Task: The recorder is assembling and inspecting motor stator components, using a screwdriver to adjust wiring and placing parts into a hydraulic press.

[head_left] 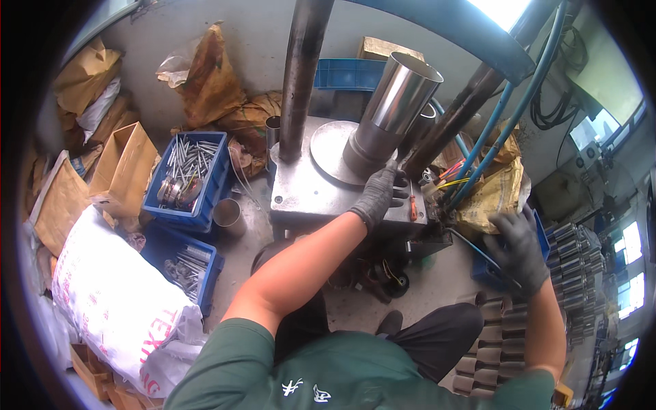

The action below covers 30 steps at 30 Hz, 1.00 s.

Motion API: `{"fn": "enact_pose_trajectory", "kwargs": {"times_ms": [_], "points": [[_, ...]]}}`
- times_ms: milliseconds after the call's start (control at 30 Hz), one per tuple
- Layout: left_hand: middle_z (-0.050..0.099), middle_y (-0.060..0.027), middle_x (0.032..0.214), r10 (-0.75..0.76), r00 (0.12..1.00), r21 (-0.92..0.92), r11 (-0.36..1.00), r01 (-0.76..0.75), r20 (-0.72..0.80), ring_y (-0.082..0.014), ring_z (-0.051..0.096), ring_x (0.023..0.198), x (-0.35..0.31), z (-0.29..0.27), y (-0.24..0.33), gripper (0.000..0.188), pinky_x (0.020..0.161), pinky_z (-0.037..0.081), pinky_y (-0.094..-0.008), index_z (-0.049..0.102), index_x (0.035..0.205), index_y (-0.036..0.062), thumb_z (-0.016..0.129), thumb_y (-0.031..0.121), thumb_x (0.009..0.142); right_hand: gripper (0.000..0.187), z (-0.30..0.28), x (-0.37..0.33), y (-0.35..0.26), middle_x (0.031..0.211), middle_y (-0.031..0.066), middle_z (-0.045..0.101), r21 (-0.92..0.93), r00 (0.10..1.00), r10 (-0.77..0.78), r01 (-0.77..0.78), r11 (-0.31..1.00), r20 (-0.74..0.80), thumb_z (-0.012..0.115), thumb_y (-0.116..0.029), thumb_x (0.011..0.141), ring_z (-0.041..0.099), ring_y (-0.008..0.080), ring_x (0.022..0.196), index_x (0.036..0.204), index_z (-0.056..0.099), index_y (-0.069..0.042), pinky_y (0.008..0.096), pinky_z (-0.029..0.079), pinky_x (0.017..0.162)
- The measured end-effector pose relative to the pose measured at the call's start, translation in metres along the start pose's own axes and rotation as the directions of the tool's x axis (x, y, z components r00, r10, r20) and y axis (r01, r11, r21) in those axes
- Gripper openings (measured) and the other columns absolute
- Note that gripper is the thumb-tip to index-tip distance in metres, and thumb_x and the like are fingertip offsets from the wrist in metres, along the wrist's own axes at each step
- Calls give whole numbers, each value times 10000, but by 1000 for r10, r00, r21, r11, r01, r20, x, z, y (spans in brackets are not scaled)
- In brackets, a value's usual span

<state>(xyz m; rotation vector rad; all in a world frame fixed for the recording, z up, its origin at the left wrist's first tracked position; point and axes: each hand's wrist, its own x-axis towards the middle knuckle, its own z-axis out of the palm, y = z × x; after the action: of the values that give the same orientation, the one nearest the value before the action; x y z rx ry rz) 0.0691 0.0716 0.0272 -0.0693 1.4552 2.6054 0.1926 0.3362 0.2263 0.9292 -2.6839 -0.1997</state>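
Note:
A shiny metal cylinder [404, 92] stands tilted in view on a darker ring-shaped base [370, 148], over a round plate [331, 147] on the press table [307, 195]. My left hand [380, 195], in a dark grey glove, is at the foot of that base with its fingers apart; whether they touch it I cannot tell. A small orange-handled screwdriver [413, 207] lies on the table just right of these fingers. Off to the right, my gloved right hand [519, 249] hangs over a blue bin with fingers spread. A thin blue-grey hose [475, 247] runs beside it.
Steel columns [301, 82] and blue hoses [502, 126] frame the table. On the left are blue crates [222, 174] of metal rods, a loose tube [229, 215] and a white sack [116, 294]. Rows of metal sleeves [492, 335] stand at the lower right.

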Motion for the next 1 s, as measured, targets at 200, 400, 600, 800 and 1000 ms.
{"fn": "enact_pose_trajectory", "kwargs": {"times_ms": [200, 400, 600, 800, 1000], "points": [[676, -166, 1235, -64, 995, -190, 981, 49, -75, -315, 724, 926, 29, -3, -7, 695, 791, 594, -448, 548, 1357, 24, 454, 631, 1032, 385, 4, 212, -27, 1148, 172, 695, -84, 827, -265, 258, 963, -495, 716, -263, 898, 644, 372, 1076, 1212, 645, -52, 459, 462, 1020], [535, -225, 1426, -66, 996, -457, 885, 87, 63, -373, 615, 1218, 43, -10, -2, 798, 997, 532, -506, 316, 1533, 57, 428, 664, 1027, 527, 27, 359, -14, 1274, 182, 684, 288, 995, 91, -73, 955, -51, 606, -494, 990, 622, 361, 1205, 1194, 691, -15, 461, 473, 1015], [545, -219, 1393, -64, 992, -626, 771, 116, 105, -373, 614, 1202, 47, -25, 4, 762, 1009, 517, -480, 382, 1473, 37, 381, 663, 1039, 563, 18, 339, -15, 1104, 140, 637, 492, 971, -84, -37, 870, 222, 575, -529, 991, 604, 294, 1182, 1170, 717, -14, 363, 454, 1038], [565, -181, 1365, 123, 960, -583, 811, 49, 252, -348, 558, 1263, 83, -32, -26, 716, 1071, 448, -494, 451, 1430, 31, 398, 632, 1045, 296, 24, 260, 11, 976, 90, 696, 694, 921, -50, -254, 674, 386, 718, -257, 902, 644, 156, 925, 1042, 728, 3, 300, 521, 832], [473, -228, 1514, 352, 874, -687, 726, -29, 335, -390, 391, 1429, 92, -62, -38, 666, 1224, 297, -524, 420, 1461, 1, 405, 544, 1075, 260, 81, 166, -6, 949, 85, 700, 924, 984, -115, -84, 372, 136, 721, -92, 865, 656, 133, 883, 1109, 673, -15, 319, 562, 759]]}}
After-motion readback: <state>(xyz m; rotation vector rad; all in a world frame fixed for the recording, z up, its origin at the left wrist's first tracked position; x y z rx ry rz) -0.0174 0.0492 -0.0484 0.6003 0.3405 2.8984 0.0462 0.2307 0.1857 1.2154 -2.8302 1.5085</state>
